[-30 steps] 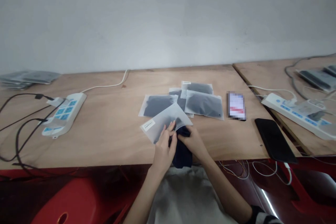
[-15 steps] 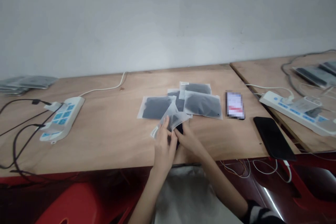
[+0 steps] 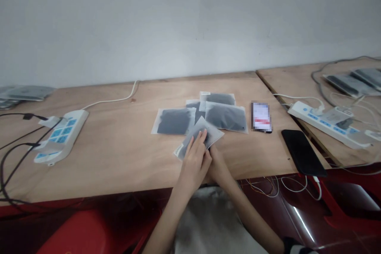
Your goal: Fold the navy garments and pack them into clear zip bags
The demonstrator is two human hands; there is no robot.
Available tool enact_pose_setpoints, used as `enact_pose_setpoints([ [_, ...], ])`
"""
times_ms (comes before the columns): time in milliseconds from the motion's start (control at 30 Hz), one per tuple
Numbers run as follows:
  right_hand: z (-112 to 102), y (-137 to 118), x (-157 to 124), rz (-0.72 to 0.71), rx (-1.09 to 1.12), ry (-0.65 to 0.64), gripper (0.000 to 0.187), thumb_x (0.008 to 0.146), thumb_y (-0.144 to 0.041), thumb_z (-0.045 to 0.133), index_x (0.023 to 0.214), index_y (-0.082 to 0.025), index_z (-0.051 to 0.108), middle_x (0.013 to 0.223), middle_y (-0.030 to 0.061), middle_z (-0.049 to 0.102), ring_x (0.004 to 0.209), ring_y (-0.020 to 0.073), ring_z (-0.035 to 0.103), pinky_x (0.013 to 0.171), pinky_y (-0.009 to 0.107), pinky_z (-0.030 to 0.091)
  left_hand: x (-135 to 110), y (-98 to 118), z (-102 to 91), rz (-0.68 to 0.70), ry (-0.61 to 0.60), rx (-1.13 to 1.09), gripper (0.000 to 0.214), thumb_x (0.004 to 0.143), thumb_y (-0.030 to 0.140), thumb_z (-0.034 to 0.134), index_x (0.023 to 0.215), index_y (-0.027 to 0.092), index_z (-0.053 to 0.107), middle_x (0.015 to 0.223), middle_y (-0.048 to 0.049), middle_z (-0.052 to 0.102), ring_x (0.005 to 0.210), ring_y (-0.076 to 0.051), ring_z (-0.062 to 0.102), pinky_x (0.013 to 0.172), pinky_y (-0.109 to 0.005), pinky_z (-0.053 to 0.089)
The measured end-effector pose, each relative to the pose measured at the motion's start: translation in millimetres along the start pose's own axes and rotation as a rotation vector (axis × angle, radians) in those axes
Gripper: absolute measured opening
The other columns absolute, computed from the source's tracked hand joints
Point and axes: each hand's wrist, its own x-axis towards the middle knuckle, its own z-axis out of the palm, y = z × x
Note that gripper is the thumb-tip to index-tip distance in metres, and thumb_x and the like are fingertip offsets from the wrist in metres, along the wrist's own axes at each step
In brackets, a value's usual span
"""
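Observation:
A frosted plastic bag (image 3: 214, 136) with something dark inside lies tilted on the table in front of me, a white label at its left corner. My left hand (image 3: 195, 156) rests across it, fingers stretched out flat over the top, thumb near the close edge. Against the bag's near right edge is my right hand (image 3: 216, 162); its fingers are hidden behind the left hand and the bag. Just beyond are more frosted bags with dark contents: one on the left (image 3: 175, 121), one on the right (image 3: 226, 117), and two partly covered behind.
A phone (image 3: 262, 117) with a lit, blurred screen and a black phone (image 3: 303, 152) are on the right. Power strips with cables stand at left (image 3: 64, 137) and right (image 3: 330, 125). Further bags (image 3: 29, 92) lie far left, others (image 3: 353, 83) far right. A red stool (image 3: 80, 232) stands below.
The bag's lifted, gaping opening has come down and the bag now lies flatter. My left fingers have flattened over it. The dark piece by my right hand is out of sight.

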Motion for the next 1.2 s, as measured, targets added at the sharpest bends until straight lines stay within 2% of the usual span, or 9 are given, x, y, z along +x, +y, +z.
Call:
enact_pose_setpoints([
  [133,-35,3,-8,-0.058,-0.422,0.014,0.028,0.083,-0.029,0.059,0.108,-0.025,0.07,0.096,0.0097,0.076,0.09,0.0317,0.07,0.086,0.046,0.053,-1,-13,9.6,0.025,-0.079,0.082,0.028,0.094,0.02,0.046,0.121,0.021,0.057,0.145,-0.011,0.055,0.142,-0.026,0.041,0.119,-0.053,0.031],
  [233,-57,1,-16,-0.119,-0.665,0.05,0.024,0.091,-0.031,0.052,0.101,-0.026,0.073,0.08,0.0072,0.075,0.068,0.0263,0.069,0.073,0.041,0.055,-4,-14,14.1,0.067,-0.092,0.114,0.021,0.095,0.017,0.044,0.113,0.02,0.056,0.149,-0.014,0.05,0.142,-0.026,0.042,0.118,-0.054,0.033],
  [333,-62,2,-24,-0.357,-0.691,-0.049,0.031,0.095,-0.023,0.046,0.114,-0.026,0.071,0.103,0.0077,0.075,0.09,0.0253,0.072,0.083,0.04,0.058,-8,-12,14.7,0.11,-0.057,0.09,0.025,0.097,0.013,0.039,0.116,0.02,0.054,0.144,-0.0129,0.055,0.136,-0.023,0.049,0.116,-0.052,0.037],
  [433,-53,6,-30,-0.682,-0.736,-0.164,0.041,0.096,-0.011,0.04,0.13,-0.017,0.062,0.133,0.0118,0.064,0.128,0.0248,0.057,0.105,0.044,0.052,-9,-9,11.3,0.143,-0.026,0.067,0.029,0.099,0.011,0.035,0.12,0.02,0.052,0.14,-0.01,0.059,0.133,-0.019,0.053,0.115,-0.049,0.041],
  [600,-36,19,-27,-0.964,-0.961,-0.334,0.036,0.091,-0.006,0.046,0.122,-0.006,0.064,0.12,0.0182,0.069,0.132,0.0297,0.052,0.113,0.05,0.044,-13,-4,4.5,0.193,-0.077,0.142,0.038,0.098,0.008,0.034,0.132,0.02,0.048,0.142,-0.0093,0.058,0.137,-0.02,0.048,0.115,-0.048,0.043],
  [700,-31,29,-18,-0.923,-1.051,-0.371,0.039,0.089,-0.011,0.053,0.127,-0.011,0.063,0.126,0.0162,0.068,0.131,0.0317,0.054,0.112,0.052,0.044,-18,-5,4.8,0.25,-0.166,0.227,0.051,0.095,0.002,0.032,0.142,0.019,0.041,0.146,-0.0106,0.054,0.141,-0.021,0.043,0.114,-0.049,0.044],
  [800,-19,42,-12,-0.779,-1.045,-0.29,0.052,0.089,-0.01,0.053,0.14,-0.017,0.053,0.138,0.0139,0.061,0.131,0.0318,0.054,0.109,0.052,0.048,-21,-7,4.6,0.309,-0.207,0.256,0.061,0.09,-0.004,0.03,0.147,0.017,0.036,0.149,-0.0118,0.051,0.143,-0.021,0.038,0.115,-0.05,0.043],
  [1033,36,57,-25,-0.512,-0.909,0.117,0.075,0.089,0.0,0.039,0.158,-0.019,0.019,0.146,0.0154,0.051,0.132,0.0335,0.053,0.099,0.058,0.056,-17,-5,-9.3,0.35,-0.192,0.171,0.073,0.085,-0.008,0.029,0.152,0.021,0.031,0.152,-0.0091,0.046,0.146,-0.02,0.034,0.116,-0.049,0.041],
  [1200,28,37,-18,-0.523,-1.107,0.029,0.066,0.091,-0.004,0.042,0.155,-0.011,0.028,0.145,0.0206,0.051,0.131,0.0357,0.054,0.103,0.058,0.053,-15,-8,-7.8,0.319,-0.19,0.205,0.07,0.09,-0.005,0.028,0.153,0.024,0.027,0.153,-0.0076,0.046,0.146,-0.019,0.034,0.118,-0.048,0.038],
])
